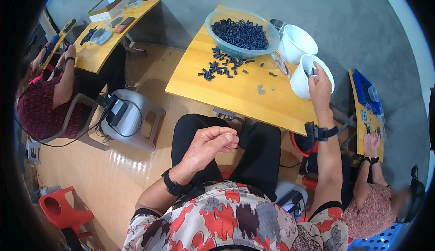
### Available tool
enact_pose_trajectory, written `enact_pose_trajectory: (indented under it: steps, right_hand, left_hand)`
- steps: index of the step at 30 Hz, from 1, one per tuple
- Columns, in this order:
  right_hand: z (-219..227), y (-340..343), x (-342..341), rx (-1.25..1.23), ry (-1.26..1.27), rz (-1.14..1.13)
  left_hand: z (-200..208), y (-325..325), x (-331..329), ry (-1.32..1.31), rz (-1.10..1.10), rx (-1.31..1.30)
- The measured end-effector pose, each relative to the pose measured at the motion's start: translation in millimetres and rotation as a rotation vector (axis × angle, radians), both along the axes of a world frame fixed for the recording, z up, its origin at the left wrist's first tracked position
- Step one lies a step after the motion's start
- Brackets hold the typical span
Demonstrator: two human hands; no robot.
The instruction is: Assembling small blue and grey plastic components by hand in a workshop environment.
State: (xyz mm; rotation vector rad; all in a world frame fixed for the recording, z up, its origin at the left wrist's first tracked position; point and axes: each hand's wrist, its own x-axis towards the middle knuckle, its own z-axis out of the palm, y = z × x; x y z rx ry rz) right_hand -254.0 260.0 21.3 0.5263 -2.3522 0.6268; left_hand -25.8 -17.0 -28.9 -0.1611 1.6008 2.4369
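My right hand (320, 86) reaches over the rim of the front white bucket (299, 84). Its fingers close on a small dark tube-shaped piece (312, 71) inside the opening. Above my lap, apart from the table, my left hand (212, 143) is closed with thumb and fingers together; whatever it may hold is hidden. A large translucent basin (217, 42) full of dark tube-shaped pieces (240, 33) stands at the table's far side. More loose pieces (219, 67) lie scattered in front of it. A little pile of tiny clear parts (261, 89) sits nearer the table's middle.
The yellow wooden table (199, 88) stands before my knees. Behind the front bucket is a second white bucket (297, 43), beside clear plastic lids (280, 64). Co-workers sit at tables on the left (97, 54) and right (361, 133). A grey stool (131, 119) and red stool (63, 210) occupy the floor.
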Motion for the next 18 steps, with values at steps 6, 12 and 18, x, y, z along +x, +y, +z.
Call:
enact_pose_trajectory:
  steps: [6,12,18]
  right_hand:
    - [-22,-12,-19,0.101,0.035,0.098]
    - [-46,-73,2,0.076,-0.279,0.261]
    - [-68,-112,-7,0.241,-0.352,0.358]
  left_hand:
    - [-11,-8,-10,-0.015,0.011,0.055]
    - [-21,-15,-15,-0.029,0.041,0.041]
    - [-27,-21,-18,-0.064,0.046,0.05]
